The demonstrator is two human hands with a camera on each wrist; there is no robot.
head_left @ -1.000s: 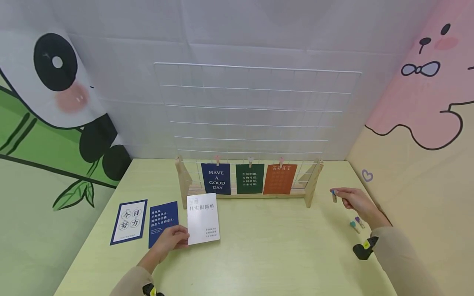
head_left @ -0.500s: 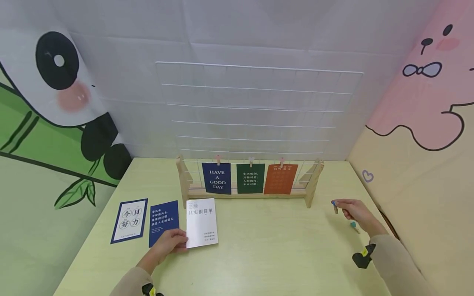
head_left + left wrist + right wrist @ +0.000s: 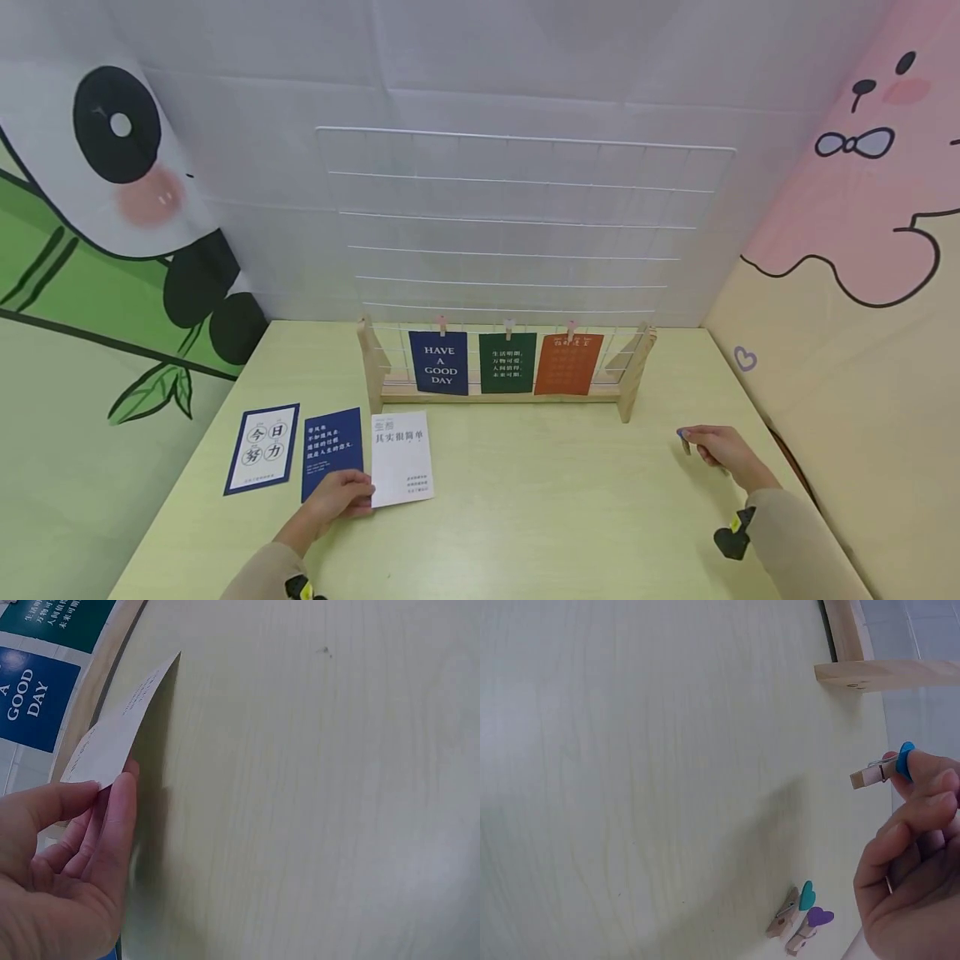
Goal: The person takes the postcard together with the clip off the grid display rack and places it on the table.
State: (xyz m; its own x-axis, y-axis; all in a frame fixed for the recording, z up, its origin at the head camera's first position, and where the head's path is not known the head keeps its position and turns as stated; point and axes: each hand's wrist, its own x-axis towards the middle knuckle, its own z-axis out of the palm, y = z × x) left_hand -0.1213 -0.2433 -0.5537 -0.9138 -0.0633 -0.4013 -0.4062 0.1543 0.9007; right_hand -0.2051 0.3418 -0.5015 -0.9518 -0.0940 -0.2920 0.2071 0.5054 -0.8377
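My left hand (image 3: 337, 498) pinches the lower left edge of a white card (image 3: 403, 458) with dark print, thumb on its face and fingers behind. In the left wrist view the card (image 3: 124, 731) is tilted over the table, its shadow below. My right hand (image 3: 723, 454) holds a small wooden clothespin (image 3: 874, 772) with a blue heart by its heart end, above the table at the right. Two more clothespins, one with a teal heart (image 3: 808, 895) and one with a purple heart (image 3: 820, 916), lie below that hand in the right wrist view.
A white wire grid on a wooden stand (image 3: 498, 398) bears a blue card (image 3: 439, 375), a green card (image 3: 507, 379) and an orange card (image 3: 567, 375), clipped in a row. A blue-bordered card (image 3: 262, 450) and a dark blue card (image 3: 330, 450) lie at the left.
My left hand has drawn the white card slightly left and nearer to me. My right hand has moved nearer to me with the clothespin, covering the ones on the table in the head view.
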